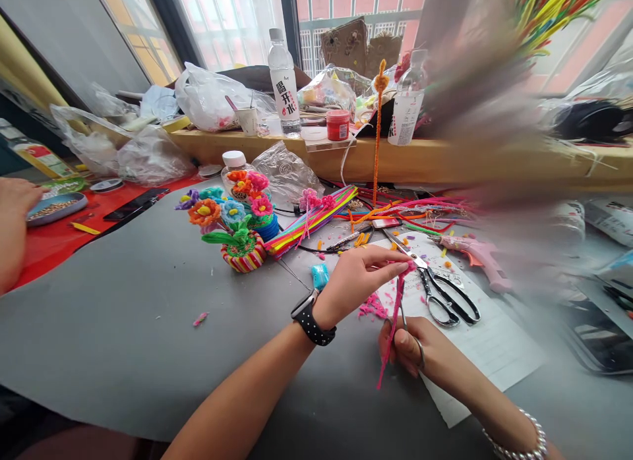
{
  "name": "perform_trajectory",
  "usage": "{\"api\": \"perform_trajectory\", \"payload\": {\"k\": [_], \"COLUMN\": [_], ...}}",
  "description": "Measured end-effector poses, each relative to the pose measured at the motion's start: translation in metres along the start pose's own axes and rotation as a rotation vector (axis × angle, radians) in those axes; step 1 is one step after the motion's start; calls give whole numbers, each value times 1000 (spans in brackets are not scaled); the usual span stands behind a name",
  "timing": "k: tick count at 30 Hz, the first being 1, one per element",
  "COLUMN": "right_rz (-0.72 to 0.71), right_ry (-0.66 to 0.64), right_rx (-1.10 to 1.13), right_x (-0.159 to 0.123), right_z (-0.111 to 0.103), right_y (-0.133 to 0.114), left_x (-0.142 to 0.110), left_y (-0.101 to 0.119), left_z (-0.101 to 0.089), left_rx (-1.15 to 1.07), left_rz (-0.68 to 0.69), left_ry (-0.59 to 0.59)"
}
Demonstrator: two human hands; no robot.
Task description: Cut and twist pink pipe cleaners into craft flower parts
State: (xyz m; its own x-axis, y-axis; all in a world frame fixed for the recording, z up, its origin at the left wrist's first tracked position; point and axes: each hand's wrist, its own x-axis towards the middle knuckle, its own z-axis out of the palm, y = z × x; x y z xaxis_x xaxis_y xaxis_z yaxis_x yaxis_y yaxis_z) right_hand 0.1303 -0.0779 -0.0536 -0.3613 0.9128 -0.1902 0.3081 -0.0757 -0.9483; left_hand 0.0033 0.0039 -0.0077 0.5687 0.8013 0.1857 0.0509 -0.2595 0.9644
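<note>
grey, smooth-topped bench (119, 315), set against a pale wooden ledge (222, 145) below barred windows. on the ledge: one clear plastic bottle (283, 91), cylindrical, white label; one squat red tub (337, 125); crumpled translucent bag (205, 97).

item, left hand (356, 275), black dotted strap at the wrist: fingers pinched on the upper end of a pink fuzzy stem (397, 308), slender, ragged-piled, hanging aslant above the bench with its lower tip loose.

item, right hand (415, 345), beaded bracelet at the wrist: fingers closed about small metal scissors (403, 310), a ring round the thumb, blades pointing up beside the stem.

near both hands: pink fluff (373, 306), loose and tufted; white paper (494, 348), flat, flecked with scraps; large scissors (431, 277), black looped handles, lying on the paper; blue packet (320, 275), glossy, pillow-shaped; pink glue gun (487, 259), moulded plastic.

farther back: striped pot (244, 256), ribbed and round, bearing plush-petalled flowers (204, 211); sheaf of multicoloured stems (311, 223), straight, fuzzy.

far left: another person's hand (17, 200) over a red sheet (44, 252). right side: large blurred shape, unidentifiable.
</note>
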Motion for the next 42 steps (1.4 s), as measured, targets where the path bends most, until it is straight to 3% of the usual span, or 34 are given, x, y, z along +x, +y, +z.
{"api": "perform_trajectory", "payload": {"k": [22, 42], "right_rz": [107, 108], "right_ry": [68, 105], "right_rx": [95, 120], "right_x": [1, 2], "right_z": [2, 2], "right_y": [-1, 2], "left_x": [-1, 0], "left_y": [-4, -8], "left_z": [6, 6], "left_rx": [7, -79], "left_rz": [-5, -38], "left_ry": [77, 127]}}
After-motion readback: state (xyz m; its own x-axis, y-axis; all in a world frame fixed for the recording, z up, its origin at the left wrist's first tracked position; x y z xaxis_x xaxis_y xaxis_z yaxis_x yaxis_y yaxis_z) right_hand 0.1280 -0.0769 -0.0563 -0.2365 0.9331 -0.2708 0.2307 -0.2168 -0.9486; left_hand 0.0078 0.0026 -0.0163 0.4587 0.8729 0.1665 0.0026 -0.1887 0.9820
